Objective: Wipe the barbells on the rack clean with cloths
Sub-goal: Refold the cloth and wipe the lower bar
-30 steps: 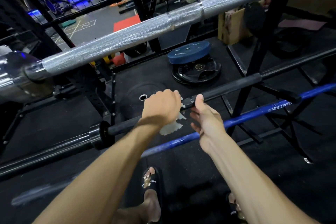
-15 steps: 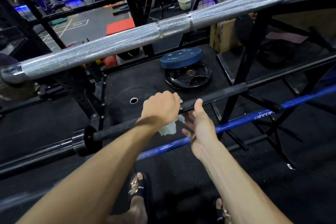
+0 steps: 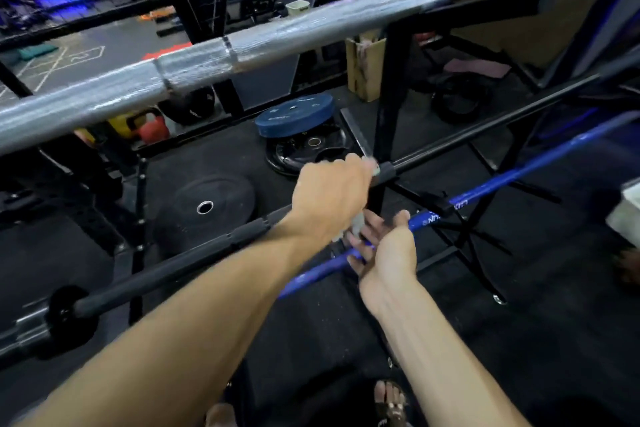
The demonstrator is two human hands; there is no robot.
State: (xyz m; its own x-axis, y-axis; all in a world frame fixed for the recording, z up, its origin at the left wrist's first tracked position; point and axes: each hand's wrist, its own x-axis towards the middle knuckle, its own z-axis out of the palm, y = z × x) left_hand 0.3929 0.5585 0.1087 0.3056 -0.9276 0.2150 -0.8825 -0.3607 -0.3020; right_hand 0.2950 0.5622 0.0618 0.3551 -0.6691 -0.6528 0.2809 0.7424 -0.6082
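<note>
Black rubber gym flooring (image 3: 214, 163) carries stacked weight plates (image 3: 294, 118) behind the rack. White lettering on the blue barbell (image 3: 491, 189) is too blurred to read. On the black barbell (image 3: 166, 269), matte and dark, the left hand (image 3: 329, 196) clenches a pale cloth (image 3: 349, 230). The right hand (image 3: 388, 253) hangs with relaxed fingers over the blue barbell

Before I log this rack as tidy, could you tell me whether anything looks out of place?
Nothing on the rack stands out. On the floor behind it, a blue plate lies tilted across a black plate instead of stacked flat.
</note>
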